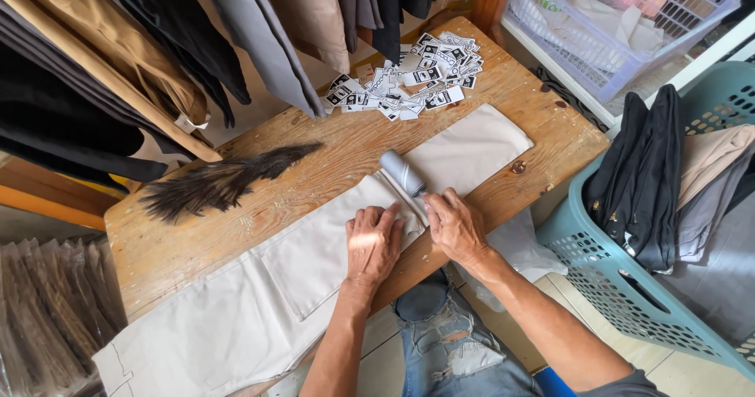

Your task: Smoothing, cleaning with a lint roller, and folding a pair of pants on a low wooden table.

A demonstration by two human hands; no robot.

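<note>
Your left hand (373,244) flat, fingers spread, pinning cream cotton trousers (314,248) on worn wooden table (314,149); right hand (454,226) curled round grey cylindrical lint roller (403,173) (handle hidden). Roller may bunch cloth if pinning slackens.

Cream trousers (314,263) lie flat, stretched diagonally along the wooden table (330,149), one end hanging off its near-left corner. Lint roller (403,172), pale grey cylinder, rests on the trousers near their far end, handle toward the table's near edge.

Cream trousers (314,263), grey lint roller (403,172), dark brown feather duster (220,183), teal basket (621,287).
</note>
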